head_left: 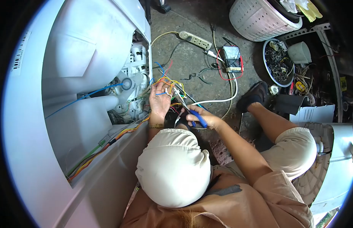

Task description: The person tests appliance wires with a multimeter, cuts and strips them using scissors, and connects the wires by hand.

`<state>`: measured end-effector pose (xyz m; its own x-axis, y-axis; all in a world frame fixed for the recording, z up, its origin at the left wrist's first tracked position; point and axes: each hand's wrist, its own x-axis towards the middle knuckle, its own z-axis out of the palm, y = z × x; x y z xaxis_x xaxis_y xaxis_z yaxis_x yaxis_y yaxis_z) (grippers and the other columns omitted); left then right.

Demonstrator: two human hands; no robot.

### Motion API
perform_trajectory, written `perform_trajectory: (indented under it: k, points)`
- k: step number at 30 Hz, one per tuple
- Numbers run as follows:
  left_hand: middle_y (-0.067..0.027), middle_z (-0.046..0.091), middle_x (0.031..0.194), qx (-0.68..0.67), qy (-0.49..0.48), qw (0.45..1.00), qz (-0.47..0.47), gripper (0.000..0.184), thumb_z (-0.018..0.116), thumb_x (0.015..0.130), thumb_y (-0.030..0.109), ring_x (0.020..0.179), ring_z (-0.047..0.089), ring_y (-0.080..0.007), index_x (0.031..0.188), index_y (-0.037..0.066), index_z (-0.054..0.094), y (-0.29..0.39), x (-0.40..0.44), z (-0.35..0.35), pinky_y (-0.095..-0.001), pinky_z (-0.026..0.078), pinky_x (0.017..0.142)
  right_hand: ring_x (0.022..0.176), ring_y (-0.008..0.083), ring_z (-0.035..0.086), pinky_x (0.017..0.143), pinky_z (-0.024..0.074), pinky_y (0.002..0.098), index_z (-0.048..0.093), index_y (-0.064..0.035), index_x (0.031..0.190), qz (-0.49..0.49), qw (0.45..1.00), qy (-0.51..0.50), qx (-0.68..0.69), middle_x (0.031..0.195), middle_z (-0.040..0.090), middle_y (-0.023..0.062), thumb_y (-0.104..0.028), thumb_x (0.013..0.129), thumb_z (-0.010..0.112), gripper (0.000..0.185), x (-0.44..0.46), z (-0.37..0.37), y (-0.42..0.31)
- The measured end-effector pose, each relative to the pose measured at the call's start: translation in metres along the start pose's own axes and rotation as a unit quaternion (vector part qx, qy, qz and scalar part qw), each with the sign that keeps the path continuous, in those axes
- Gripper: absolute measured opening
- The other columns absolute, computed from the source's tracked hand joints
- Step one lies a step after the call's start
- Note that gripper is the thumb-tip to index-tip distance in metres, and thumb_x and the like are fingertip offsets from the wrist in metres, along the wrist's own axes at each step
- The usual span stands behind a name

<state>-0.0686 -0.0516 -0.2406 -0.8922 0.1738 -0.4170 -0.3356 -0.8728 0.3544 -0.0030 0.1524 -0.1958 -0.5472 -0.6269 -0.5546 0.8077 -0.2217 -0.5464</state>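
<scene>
Palm up, my left hand is beside the open side of a white appliance, its fingers curled around a bundle of coloured wires. Blue-handled pliers are gripped in my right hand, their long metal jaws pointing up and left to the wires near my left fingers. Whether the jaws touch a wire is too small to tell. Yellow, red, blue and orange wires spread above both hands. Inside the appliance, a thicker wire harness runs along the lower edge.
On the floor lie a power strip, a meter with red leads and another pair of pliers. Further right are a white perforated basket, a tub of small metal parts and a white cup.
</scene>
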Motion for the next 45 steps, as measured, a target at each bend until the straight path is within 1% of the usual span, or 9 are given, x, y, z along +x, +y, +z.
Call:
perform_trajectory:
  k: [3, 9, 25, 32, 37, 40, 43, 44, 45]
  points:
    - [-0.0177, 0.054, 0.112, 0.003, 0.002, 1.000, -0.004, 0.058, 0.035, 0.094, 0.051, 0.110, 0.049, -0.0307, 0.123, 0.003, 0.046, -0.001, 0.000, -0.001, -0.0431, 0.034, 0.101, 0.057, 0.0061, 0.053, 0.052, 0.0443, 0.0199, 0.056, -0.0099, 0.104, 0.066, 0.997, 0.036, 0.006, 0.070, 0.055, -0.0030, -0.035, 0.077, 0.074, 0.041, 0.010, 0.008, 0.009]
    - [-0.0183, 0.054, 0.113, -0.003, 0.008, 1.000, -0.004, 0.059, 0.034, 0.094, 0.052, 0.111, 0.049, -0.0313, 0.124, 0.003, 0.046, -0.002, 0.000, 0.000, -0.0434, 0.034, 0.101, 0.050, 0.0062, 0.052, 0.044, 0.0427, 0.0192, 0.061, -0.0087, 0.098, 0.037, 0.997, 0.070, -0.025, 0.063, 0.054, -0.0025, -0.041, 0.076, 0.073, 0.041, 0.021, 0.013, 0.011]
    - [-0.0198, 0.053, 0.115, -0.005, 0.024, 1.000, 0.002, 0.061, 0.032, 0.094, 0.054, 0.112, 0.048, -0.0328, 0.127, 0.004, 0.044, -0.003, -0.007, 0.009, -0.0445, 0.033, 0.103, 0.044, 0.0065, 0.051, 0.039, 0.0405, 0.0190, 0.066, -0.0065, 0.092, 0.031, 0.995, 0.097, 0.000, 0.058, 0.055, -0.0007, -0.033, 0.076, 0.075, 0.032, 0.043, 0.019, 0.015]
    - [-0.0207, 0.051, 0.119, 0.004, 0.025, 1.000, 0.000, 0.060, 0.030, 0.094, 0.054, 0.113, 0.047, -0.0337, 0.128, 0.006, 0.042, -0.002, -0.005, 0.006, -0.0456, 0.034, 0.102, 0.045, 0.0037, 0.048, 0.039, 0.0370, 0.0180, 0.065, -0.0044, 0.089, -0.053, 0.993, 0.088, -0.055, 0.061, 0.056, -0.0024, -0.015, 0.078, 0.071, 0.017, 0.037, 0.023, 0.016]
    - [-0.0203, 0.049, 0.120, 0.043, 0.046, 0.998, 0.017, 0.057, 0.030, 0.095, 0.050, 0.114, 0.048, -0.0351, 0.130, 0.006, 0.041, -0.008, -0.004, 0.004, -0.0483, 0.035, 0.101, 0.050, 0.0044, 0.049, 0.044, 0.0380, 0.0202, 0.065, -0.0022, 0.087, -0.085, 0.989, 0.087, -0.087, 0.064, 0.058, -0.0010, -0.010, 0.077, 0.071, 0.015, 0.023, 0.019, 0.010]
    - [-0.0181, 0.048, 0.123, -0.009, 0.010, 1.000, 0.007, 0.058, 0.032, 0.094, 0.051, 0.114, 0.048, -0.0334, 0.131, 0.008, 0.040, -0.009, 0.001, -0.009, -0.0488, 0.036, 0.101, 0.050, 0.0045, 0.050, 0.046, 0.0391, 0.0198, 0.065, -0.0026, 0.087, -0.084, 0.989, 0.107, -0.065, 0.065, 0.057, -0.0020, -0.012, 0.078, 0.071, 0.014, 0.022, 0.012, 0.016]
    - [-0.0160, 0.050, 0.122, 0.068, 0.084, 0.994, 0.006, 0.051, 0.038, 0.094, 0.051, 0.106, 0.051, -0.0294, 0.123, 0.010, 0.046, -0.006, 0.000, 0.003, -0.0409, 0.040, 0.095, 0.052, 0.0044, 0.050, 0.048, 0.0398, 0.0196, 0.064, -0.0037, 0.092, -0.118, 0.985, 0.114, -0.054, 0.067, 0.057, -0.0025, -0.014, 0.078, 0.072, 0.019, 0.017, 0.022, 0.001]
    - [-0.0146, 0.049, 0.125, 0.243, 0.083, 0.966, 0.010, 0.053, 0.040, 0.093, 0.051, 0.109, 0.051, -0.0259, 0.123, 0.008, 0.046, -0.006, -0.002, 0.007, -0.0394, 0.040, 0.091, 0.056, 0.0044, 0.051, 0.051, 0.0408, 0.0198, 0.062, -0.0041, 0.097, -0.125, 0.982, 0.120, -0.075, 0.068, 0.057, -0.0026, -0.014, 0.078, 0.073, 0.024, 0.016, 0.019, -0.010]
    - [-0.0117, 0.059, 0.113, 0.408, 0.158, 0.899, 0.010, 0.041, 0.049, 0.093, 0.038, 0.101, 0.056, -0.0215, 0.114, 0.003, 0.054, -0.003, -0.006, 0.025, -0.0355, 0.044, 0.084, 0.059, 0.0052, 0.053, 0.055, 0.0430, 0.0200, 0.062, -0.0030, 0.101, -0.145, 0.974, 0.115, -0.131, 0.073, 0.058, -0.0025, -0.013, 0.080, 0.070, 0.025, 0.019, 0.007, -0.017]
